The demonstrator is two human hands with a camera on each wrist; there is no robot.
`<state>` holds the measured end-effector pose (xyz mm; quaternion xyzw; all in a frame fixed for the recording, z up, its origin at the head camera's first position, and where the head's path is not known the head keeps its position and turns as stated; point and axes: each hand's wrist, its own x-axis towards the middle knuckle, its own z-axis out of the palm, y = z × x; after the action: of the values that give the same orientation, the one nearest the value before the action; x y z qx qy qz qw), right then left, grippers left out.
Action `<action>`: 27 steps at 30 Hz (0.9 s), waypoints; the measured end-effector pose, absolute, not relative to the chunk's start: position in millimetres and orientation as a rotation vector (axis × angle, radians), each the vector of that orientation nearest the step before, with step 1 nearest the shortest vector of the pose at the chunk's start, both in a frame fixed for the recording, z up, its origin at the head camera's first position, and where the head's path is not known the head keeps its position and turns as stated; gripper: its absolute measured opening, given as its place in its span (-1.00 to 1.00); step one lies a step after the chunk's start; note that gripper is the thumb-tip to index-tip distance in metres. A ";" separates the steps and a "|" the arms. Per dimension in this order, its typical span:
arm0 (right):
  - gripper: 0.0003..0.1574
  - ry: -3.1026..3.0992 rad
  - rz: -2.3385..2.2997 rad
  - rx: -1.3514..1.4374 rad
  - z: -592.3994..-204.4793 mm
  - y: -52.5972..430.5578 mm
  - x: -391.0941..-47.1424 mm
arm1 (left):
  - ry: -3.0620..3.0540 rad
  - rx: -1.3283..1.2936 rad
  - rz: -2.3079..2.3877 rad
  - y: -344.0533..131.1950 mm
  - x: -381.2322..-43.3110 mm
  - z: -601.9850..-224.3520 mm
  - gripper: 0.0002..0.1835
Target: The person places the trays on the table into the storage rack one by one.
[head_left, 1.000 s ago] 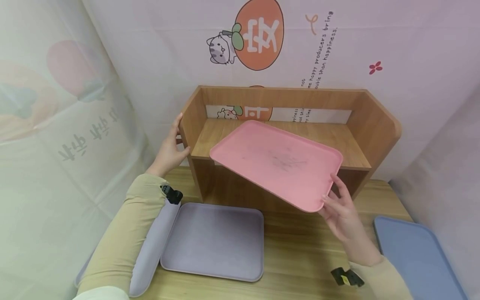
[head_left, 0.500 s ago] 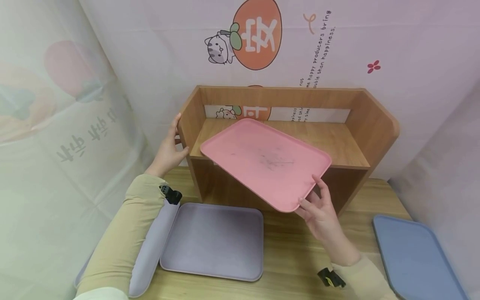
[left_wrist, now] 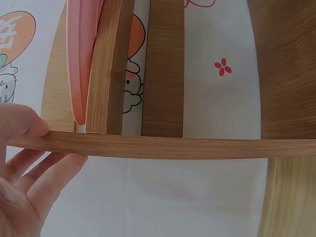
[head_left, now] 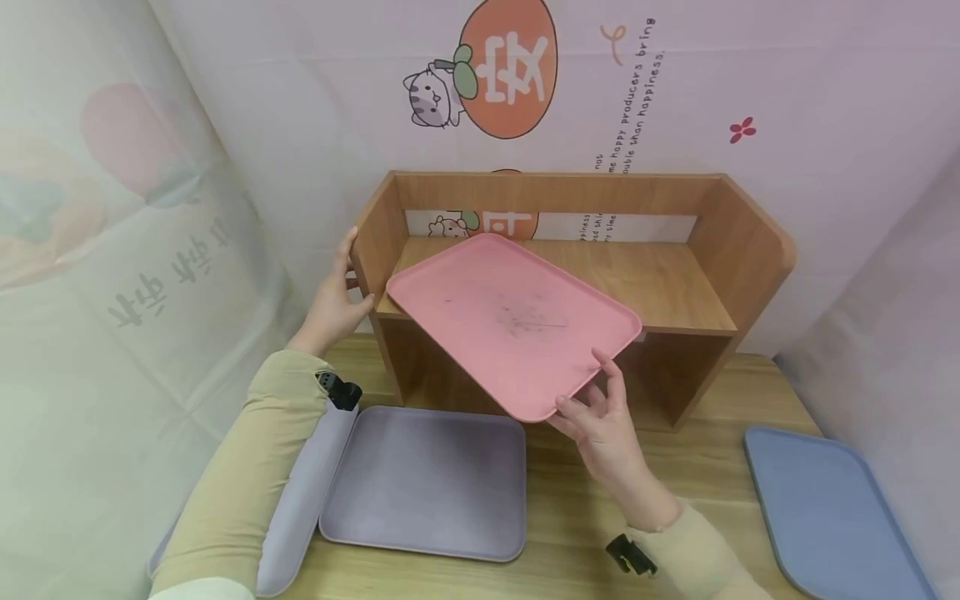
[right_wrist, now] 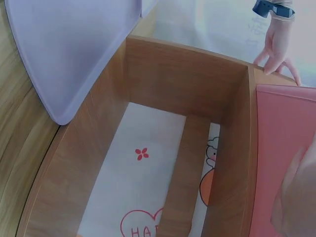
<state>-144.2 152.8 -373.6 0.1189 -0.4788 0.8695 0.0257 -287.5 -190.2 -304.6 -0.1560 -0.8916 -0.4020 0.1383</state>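
Note:
My right hand (head_left: 603, 433) pinches the near right edge of a pink tray (head_left: 480, 333), thumb and fingers at its rim. The tray lies at an angle over the upper board of a wooden desk shelf (head_left: 660, 292), its front corner jutting past the board's front edge. Dark smudges mark its middle. My left hand (head_left: 333, 300) grips the left side panel of the shelf, thumb on the inside and fingers outside, as the left wrist view shows with the panel edge (left_wrist: 173, 147). In the right wrist view the right hand (right_wrist: 298, 197) is partly cut off beside the pink tray (right_wrist: 286, 128).
A lavender tray (head_left: 427, 483) lies on the wooden table (head_left: 570, 533) before the shelf. Another lavender tray (head_left: 300, 508) is partly under the left sleeve (head_left: 240, 467). At right lies a blue tray (head_left: 832, 508). Printed cloth (head_left: 675, 100) hangs behind and at the sides.
My right hand has moved the pink tray leftward across the shelf, uncovering more of the board on the right. The left hand stays on the side panel.

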 end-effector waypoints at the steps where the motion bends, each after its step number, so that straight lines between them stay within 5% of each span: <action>1: -0.14 -1.475 2.685 0.357 -372.7 154.7 -144.0 | -2.579 -0.453 -1.163 -190.3 -287.4 -304.7 0.07; 27: -0.05 -1.518 2.851 0.078 -342.4 229.8 -194.4 | -2.568 -0.454 -1.179 -190.7 -287.3 -305.5 0.06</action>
<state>-194.4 229.8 -342.4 0.0243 -0.4693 0.8816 -0.0447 -287.3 -190.7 -305.5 -0.1570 -0.8886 -0.4080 0.1392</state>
